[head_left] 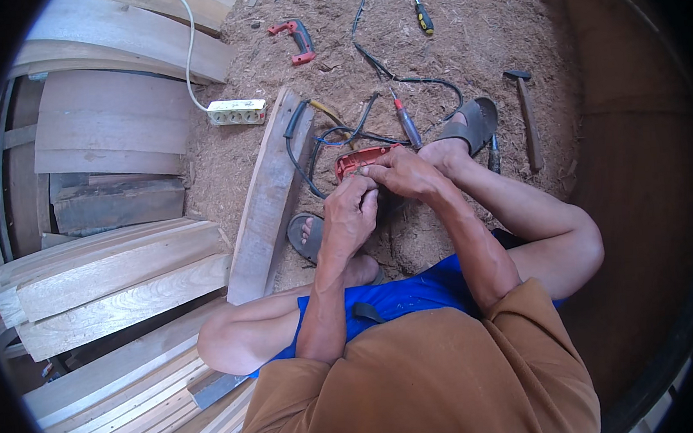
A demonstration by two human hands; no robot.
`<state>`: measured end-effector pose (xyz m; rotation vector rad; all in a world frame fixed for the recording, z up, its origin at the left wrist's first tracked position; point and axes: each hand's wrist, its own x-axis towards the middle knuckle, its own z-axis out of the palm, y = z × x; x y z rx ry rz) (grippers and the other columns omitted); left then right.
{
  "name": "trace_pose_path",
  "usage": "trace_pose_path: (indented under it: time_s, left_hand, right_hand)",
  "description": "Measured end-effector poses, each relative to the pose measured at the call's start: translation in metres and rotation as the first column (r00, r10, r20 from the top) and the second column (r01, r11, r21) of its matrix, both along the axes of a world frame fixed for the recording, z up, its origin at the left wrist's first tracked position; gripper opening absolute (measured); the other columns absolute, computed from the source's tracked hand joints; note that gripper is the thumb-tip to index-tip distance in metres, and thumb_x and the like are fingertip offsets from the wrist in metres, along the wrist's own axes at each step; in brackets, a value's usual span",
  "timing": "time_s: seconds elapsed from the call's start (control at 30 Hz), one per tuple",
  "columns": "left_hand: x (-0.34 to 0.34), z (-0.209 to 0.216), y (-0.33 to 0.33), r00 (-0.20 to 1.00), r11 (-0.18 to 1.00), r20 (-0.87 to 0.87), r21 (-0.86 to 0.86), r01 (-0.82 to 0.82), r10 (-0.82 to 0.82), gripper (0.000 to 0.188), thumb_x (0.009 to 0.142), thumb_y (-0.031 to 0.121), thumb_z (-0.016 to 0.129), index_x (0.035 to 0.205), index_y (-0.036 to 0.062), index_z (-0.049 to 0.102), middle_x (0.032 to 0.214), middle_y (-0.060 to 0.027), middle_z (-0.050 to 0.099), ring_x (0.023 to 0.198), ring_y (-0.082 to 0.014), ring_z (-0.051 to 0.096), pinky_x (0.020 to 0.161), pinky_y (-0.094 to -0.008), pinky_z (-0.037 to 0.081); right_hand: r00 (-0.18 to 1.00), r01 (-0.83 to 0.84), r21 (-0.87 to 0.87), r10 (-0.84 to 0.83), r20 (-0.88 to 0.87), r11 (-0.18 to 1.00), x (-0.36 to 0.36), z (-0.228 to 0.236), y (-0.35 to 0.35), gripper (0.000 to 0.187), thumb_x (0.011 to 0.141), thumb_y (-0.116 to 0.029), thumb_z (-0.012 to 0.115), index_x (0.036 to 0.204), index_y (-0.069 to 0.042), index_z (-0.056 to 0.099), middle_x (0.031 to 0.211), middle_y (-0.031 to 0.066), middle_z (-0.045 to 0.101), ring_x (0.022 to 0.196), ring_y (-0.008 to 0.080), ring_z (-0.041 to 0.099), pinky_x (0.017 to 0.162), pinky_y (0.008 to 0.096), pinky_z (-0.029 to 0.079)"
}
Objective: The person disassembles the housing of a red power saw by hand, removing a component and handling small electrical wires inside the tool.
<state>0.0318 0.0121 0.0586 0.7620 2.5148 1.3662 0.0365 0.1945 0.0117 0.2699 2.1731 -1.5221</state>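
Between my feet is an opened red tool housing [349, 162], its hollow inner side facing up. My right hand [408, 174] lies over the housing's near right part, fingers bent and closed on its edge. Close beside it, my left hand [349, 215] is closed in a pinch, thumb against the fingers. Whatever sits between those fingertips is hidden. A black cable [300, 160] loops just left of the housing. Behind the housing, to the right, lies a screwdriver [407, 124] with a red tip end and a translucent handle.
A wooden beam [265, 197] lies left of my feet, near a white power strip [236, 112]. Further off are a red and black handle piece [301, 42] and a yellow-black screwdriver [424, 18]. A hammer [529, 121] rests at right. Stacked boards [122, 275] line the left; sawdust covers the ground.
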Motion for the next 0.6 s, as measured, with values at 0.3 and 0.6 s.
trace_pose_path:
  time_s: [0.3, 0.6]
  left_hand:
    - [0.007, 0.007, 0.005, 0.996, 0.998, -0.060, 0.004, 0.060, -0.060, 0.011, 0.086, -0.001, 0.068, 0.097, 0.0017, 0.065, 0.091, -0.0212, 0.066, 0.086, -0.0423, 0.067, 0.074, -0.0472, 0.054]
    - [0.002, 0.003, 0.006, 0.912, 0.988, 0.385, -0.121, -0.100, 0.140, 0.013, 0.090, -0.004, 0.064, 0.100, -0.0001, 0.059, 0.090, -0.0166, 0.067, 0.080, -0.0266, 0.072, 0.073, -0.0382, 0.056]
  right_hand:
    - [0.949, -0.147, -0.065, 0.159, 0.274, 0.987, -0.027, 0.036, 0.014, 0.035, 0.094, -0.031, 0.071, 0.079, 0.000, 0.075, 0.069, 0.0017, 0.066, 0.068, 0.0085, 0.058, 0.059, 0.0314, 0.046]
    - [0.986, 0.149, -0.520, -0.090, 0.138, 0.841, -0.009, 0.019, 0.020, 0.014, 0.093, -0.019, 0.072, 0.095, -0.006, 0.070, 0.082, -0.0015, 0.066, 0.069, 0.0048, 0.057, 0.061, 0.0225, 0.044]
